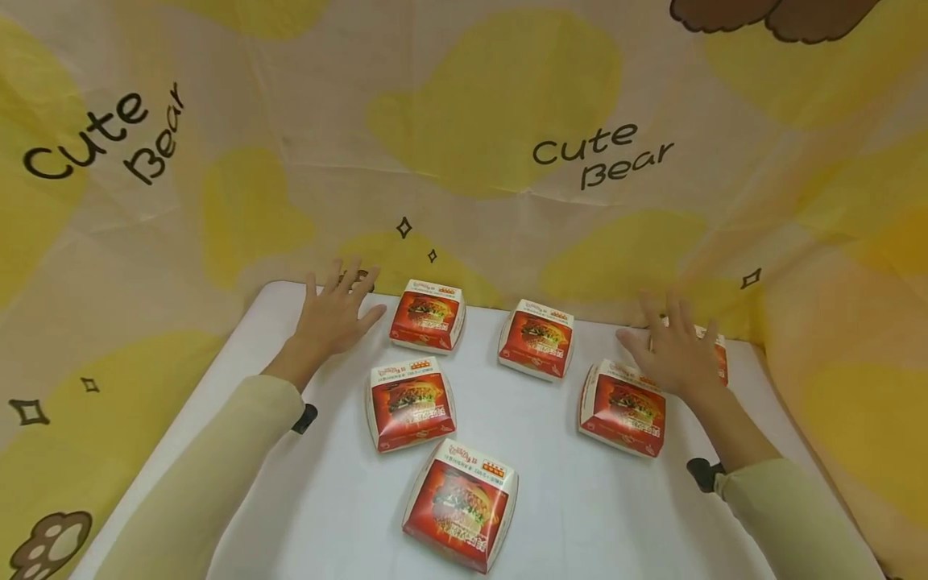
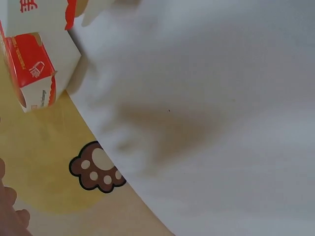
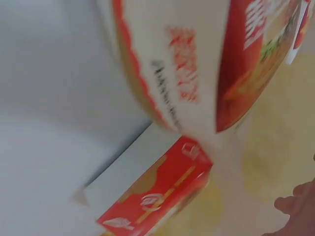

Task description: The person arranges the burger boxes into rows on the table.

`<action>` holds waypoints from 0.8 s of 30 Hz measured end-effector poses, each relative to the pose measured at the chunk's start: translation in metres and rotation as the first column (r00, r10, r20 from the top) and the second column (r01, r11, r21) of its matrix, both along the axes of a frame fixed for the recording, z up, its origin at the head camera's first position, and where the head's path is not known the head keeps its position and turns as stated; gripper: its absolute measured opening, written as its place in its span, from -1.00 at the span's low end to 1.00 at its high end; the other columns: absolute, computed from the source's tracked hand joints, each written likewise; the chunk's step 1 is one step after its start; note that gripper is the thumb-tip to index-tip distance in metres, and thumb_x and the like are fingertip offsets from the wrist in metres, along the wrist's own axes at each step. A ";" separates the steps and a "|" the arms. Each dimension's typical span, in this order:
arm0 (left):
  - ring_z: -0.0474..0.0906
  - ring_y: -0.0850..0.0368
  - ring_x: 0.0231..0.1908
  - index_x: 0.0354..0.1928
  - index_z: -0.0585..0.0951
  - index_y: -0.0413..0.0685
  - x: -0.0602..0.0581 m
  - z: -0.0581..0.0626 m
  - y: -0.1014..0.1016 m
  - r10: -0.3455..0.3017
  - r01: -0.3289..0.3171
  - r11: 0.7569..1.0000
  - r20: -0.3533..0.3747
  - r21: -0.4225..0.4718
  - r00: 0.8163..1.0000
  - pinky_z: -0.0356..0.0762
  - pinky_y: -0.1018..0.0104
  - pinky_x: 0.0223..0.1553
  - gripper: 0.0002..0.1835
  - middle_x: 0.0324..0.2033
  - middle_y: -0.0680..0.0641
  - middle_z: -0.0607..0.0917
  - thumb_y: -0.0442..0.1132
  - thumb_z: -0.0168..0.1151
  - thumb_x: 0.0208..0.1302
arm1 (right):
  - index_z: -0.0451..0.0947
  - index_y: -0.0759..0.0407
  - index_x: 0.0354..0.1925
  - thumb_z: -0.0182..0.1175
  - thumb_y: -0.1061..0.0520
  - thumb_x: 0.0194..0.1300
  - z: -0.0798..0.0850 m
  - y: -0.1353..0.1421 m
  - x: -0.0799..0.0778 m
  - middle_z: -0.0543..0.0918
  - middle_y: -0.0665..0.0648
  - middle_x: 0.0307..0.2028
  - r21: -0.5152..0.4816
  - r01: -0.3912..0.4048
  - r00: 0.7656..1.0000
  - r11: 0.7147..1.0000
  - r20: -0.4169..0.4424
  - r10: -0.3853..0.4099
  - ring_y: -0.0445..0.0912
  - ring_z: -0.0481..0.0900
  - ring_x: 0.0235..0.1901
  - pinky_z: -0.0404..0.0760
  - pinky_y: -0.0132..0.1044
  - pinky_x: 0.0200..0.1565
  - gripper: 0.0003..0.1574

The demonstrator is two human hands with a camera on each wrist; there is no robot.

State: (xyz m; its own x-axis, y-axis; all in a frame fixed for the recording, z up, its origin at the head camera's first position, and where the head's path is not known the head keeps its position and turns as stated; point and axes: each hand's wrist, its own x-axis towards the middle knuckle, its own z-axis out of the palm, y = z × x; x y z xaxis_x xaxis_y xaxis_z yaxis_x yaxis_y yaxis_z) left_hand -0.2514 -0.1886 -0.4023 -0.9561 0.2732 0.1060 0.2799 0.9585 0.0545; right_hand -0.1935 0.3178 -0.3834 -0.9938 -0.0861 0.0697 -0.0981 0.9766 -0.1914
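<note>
My left hand hovers with fingers spread over the table's back left, just left of a red-and-white burger box; it holds nothing. On the other side, my right hand has its fingers extended above a burger box at the back right, which it partly covers. Whether it touches that box I cannot tell. Just left of this hand sits another burger box. In the left wrist view a burger box shows at the upper left. Two boxes, one nearer and one lower, fill much of the right wrist view.
More closed burger boxes stand at back centre, left of centre and front. They rest on a white table. A yellow-and-beige cloth printed "Cute Bear" hangs around the back and sides.
</note>
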 end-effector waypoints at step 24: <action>-0.11 -0.33 0.49 0.59 0.00 0.08 -0.010 -0.012 0.042 -0.119 0.075 0.983 0.270 0.166 0.956 -0.24 -0.41 0.38 -0.22 0.57 -0.19 -0.15 0.20 -0.07 0.49 | -0.16 0.01 0.60 -0.10 -0.42 0.42 0.000 -0.093 -0.029 -0.17 0.37 0.55 -0.078 -0.179 0.984 0.981 0.011 0.180 0.36 -0.10 0.49 -0.35 0.51 0.30 0.04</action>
